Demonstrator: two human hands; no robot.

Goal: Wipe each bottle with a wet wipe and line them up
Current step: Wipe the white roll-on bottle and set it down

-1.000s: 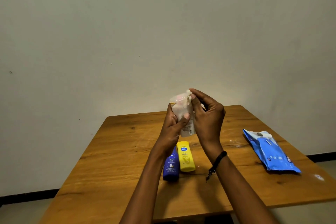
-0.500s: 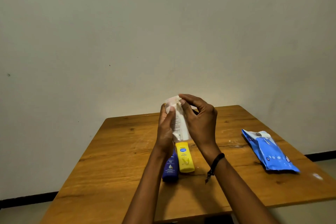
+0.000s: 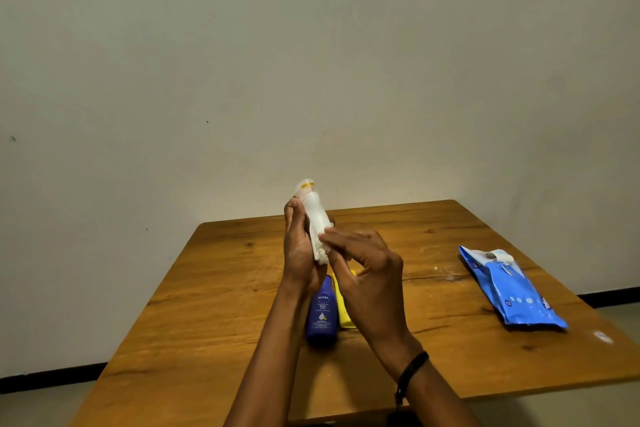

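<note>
Pale wall (image 3: 311,62) behind, black skirting (image 3: 34,380) along its foot. Wooden table (image 3: 214,305) fills the lower frame, left part bare wood grain.

Left hand (image 3: 298,246), raised above the table's middle, wraps fingers and palm round the white bottle (image 3: 313,215). The bottle is off the surface and near upright, tilted a little, its clear cap with a yellow ring (image 3: 304,185) at the top, showing against the wall. The hand hides the bottle's left flank.

At the bottle's lower end a bunched wet wipe (image 3: 320,253) sits against the plastic. It is white on white, so its edge is hard to separate from the bottle.

Below the hands, the blue bottle (image 3: 322,314) lies flat on the table with its label facing up; its top end is covered by the left wrist. Touching its right side lies the yellow bottle (image 3: 344,317), of which only a strip shows, the rest blocked by the right hand and forearm.

Right hand (image 3: 367,270): forefinger laid on the white bottle, thumb underneath, pinching the wipe to it, the other fingers loosely bent. The contact itself is partly hidden. Black wristband (image 3: 412,367) on that wrist.

Well to the right, apart from everything else, a blue wipes pack (image 3: 509,288) lies flat, its flap peeled up at the far end. A white spot (image 3: 602,336) sits near the table's right edge.
</note>
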